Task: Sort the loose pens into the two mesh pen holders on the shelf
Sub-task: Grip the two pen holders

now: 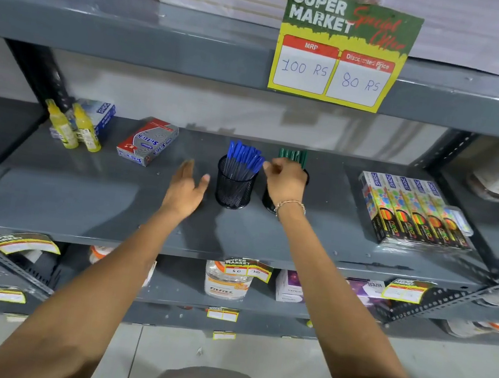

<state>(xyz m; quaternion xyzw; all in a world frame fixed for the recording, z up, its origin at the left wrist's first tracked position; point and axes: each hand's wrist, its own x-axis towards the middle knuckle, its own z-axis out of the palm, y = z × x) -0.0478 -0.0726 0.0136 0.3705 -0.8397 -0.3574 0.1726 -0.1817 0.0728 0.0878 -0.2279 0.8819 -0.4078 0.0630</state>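
Two black mesh pen holders stand side by side in the middle of the grey shelf (80, 197). The left holder (234, 190) is full of blue-capped pens (244, 157). The right holder (268, 202) is mostly hidden behind my right hand (286, 182); green-capped pens (294, 156) stick up from it. My right hand hovers over that holder with its fingers curled near the tops of the pens; whether it grips one is unclear. My left hand (185, 188) is open just left of the blue-pen holder, holding nothing.
Two yellow glue bottles (74, 129) and a blue box stand at the far left, a red and grey box (147, 141) beside them. Packs of colourful pencils (415, 212) lie at the right. A price sign (341, 51) hangs from the shelf above.
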